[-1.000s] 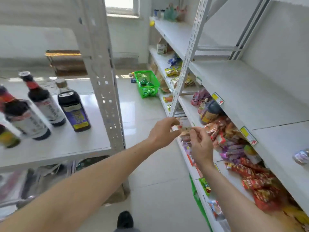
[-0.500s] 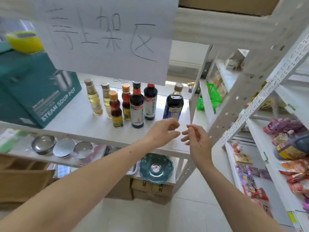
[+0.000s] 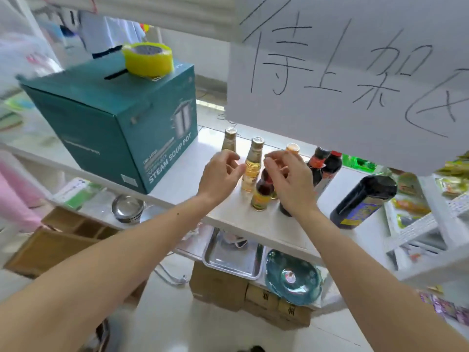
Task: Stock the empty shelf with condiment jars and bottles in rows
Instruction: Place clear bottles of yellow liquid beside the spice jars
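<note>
Paper sign [image 3: 355, 72] w/ handwritten characters hung off the upper shelf, over a white shelf [image 3: 193, 174]. Teal steam soup pot box [image 3: 111, 123] stood at its left w/ a yellow tape roll [image 3: 148, 58] on top. Condiment bottles [image 3: 251, 166] stood clustered mid-shelf, big dark bottle [image 3: 363, 201] to their right. Left hand [image 3: 220, 174] and right hand [image 3: 289, 179] hovered over the cluster, fingers loosely curled; can't tell if either touched a bottle.

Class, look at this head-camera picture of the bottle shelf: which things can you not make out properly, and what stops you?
- Dark bottles, head view: tops hidden by the hanging paper sign.
- Bottle behind the right hand: label covered by the hand.
- Left hand: whether it touches the pale bottle is unclear.
- Sign's last character: cut off by the right edge.
</note>
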